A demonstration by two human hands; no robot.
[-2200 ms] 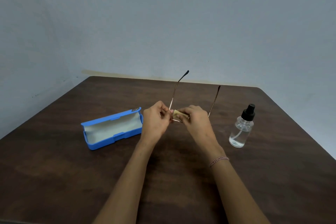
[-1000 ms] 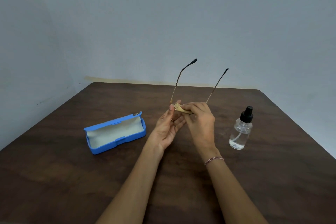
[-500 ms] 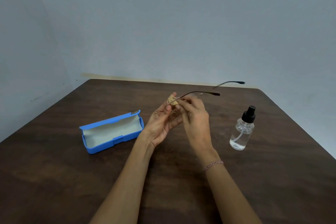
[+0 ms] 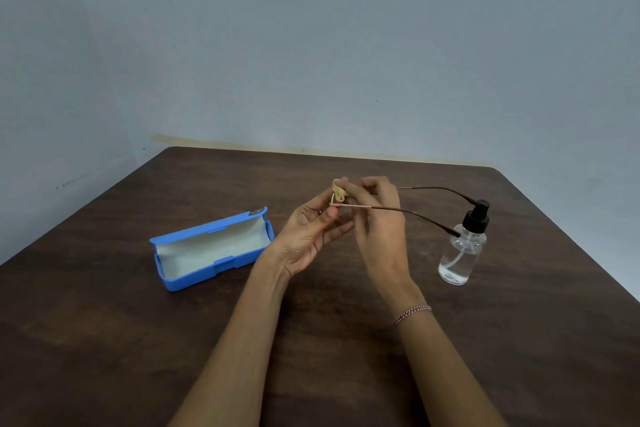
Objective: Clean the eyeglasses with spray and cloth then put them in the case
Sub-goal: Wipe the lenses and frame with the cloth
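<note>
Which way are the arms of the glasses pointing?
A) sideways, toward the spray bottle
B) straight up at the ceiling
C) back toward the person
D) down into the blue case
A: the eyeglasses are held above the table with both arms stretching sideways to the spray bottle, away from the open blue case.

The thin brown wire-framed eyeglasses (image 4: 388,208) have swung over. Their arms, which pointed up and far, now lie level and reach right, tips by the clear spray bottle with a black pump (image 4: 460,253). The left hand (image 4: 311,236) has opened palm-up under the frame. The small beige cloth (image 4: 338,193), pinched by the right hand (image 4: 381,229), has shifted left.
</note>
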